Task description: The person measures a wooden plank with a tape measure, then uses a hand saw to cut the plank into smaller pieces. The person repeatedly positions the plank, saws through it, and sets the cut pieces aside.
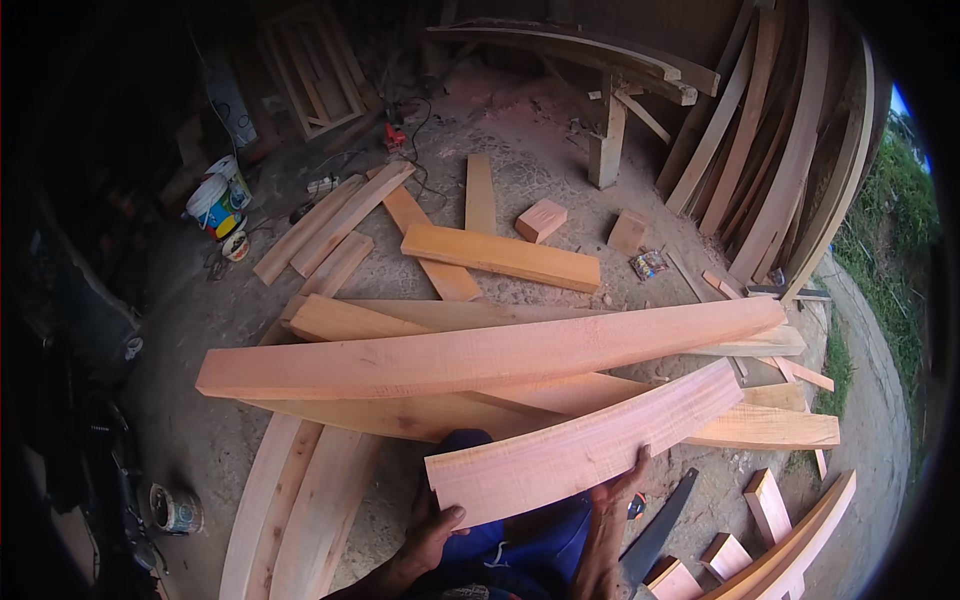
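A pale pink wooden plank (590, 435) is tilted up in front of me, above my lap. My left hand (432, 538) grips its lower left corner, thumb on the near face. Farther right, my right hand (622, 482) holds the bottom edge, with its thumb up against the face; most of its fingers are hidden behind the wood. Just beyond lies a long, thick reddish beam (490, 350), resting across several other boards. A handsaw (660, 530) with a dark blade is on the ground to the right of my right forearm.
Short offcuts (768, 505) and a long board lie at the lower right. An orange-brown plank (500, 257) and other boards cover the floor ahead. Tall planks (780, 150) lean at the right. Buckets (212, 203) stand far left; a workbench (605, 70) is at the back.
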Tool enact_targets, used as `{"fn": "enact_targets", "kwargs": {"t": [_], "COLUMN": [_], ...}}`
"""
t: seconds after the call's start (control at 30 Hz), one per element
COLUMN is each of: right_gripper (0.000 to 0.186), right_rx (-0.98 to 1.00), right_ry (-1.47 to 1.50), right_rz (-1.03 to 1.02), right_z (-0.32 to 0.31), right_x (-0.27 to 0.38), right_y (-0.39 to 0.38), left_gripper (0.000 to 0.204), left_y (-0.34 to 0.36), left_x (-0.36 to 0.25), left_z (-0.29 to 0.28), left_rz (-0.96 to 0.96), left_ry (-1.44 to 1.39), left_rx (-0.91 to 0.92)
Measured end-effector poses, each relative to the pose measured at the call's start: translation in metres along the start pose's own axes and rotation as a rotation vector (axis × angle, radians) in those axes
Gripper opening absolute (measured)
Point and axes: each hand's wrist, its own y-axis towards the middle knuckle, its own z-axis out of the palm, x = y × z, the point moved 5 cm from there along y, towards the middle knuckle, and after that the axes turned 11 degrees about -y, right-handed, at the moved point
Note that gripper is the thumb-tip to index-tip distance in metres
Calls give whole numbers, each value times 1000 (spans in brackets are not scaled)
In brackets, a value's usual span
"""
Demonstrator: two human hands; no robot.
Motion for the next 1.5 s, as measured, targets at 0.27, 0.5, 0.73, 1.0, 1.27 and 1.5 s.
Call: {"fn": "enact_targets", "kwargs": {"t": [0.27,0.5,0.73,1.0,1.27,1.5], "right_gripper": [89,74,68,62,58,57], "right_rx": [258,495,335,429,471,643], "right_ry": [-372,-845,-1160,-1174,-1384,-1916], "right_rz": [203,-183,214,72,-58,-799], "right_z": [177,206,6,-77,56,190], "right_x": [-6,-10,-101,-93,-45,-61], "right_y": [76,79,-37,-64,64,189], "left_gripper": [69,63,57,69,81,66], "left_y": [113,179,245,241,250,260], "left_x": [-126,-197,-176,-161,-196,-205], "left_z": [-28,-13,-77,-87,-106,-110], "left_rz": [157,610,614,664,382,569], "left_ry": [-499,-14,983,1639,1632,1663], "left_rx": [17,39,-97,-433,-330,-472]}}
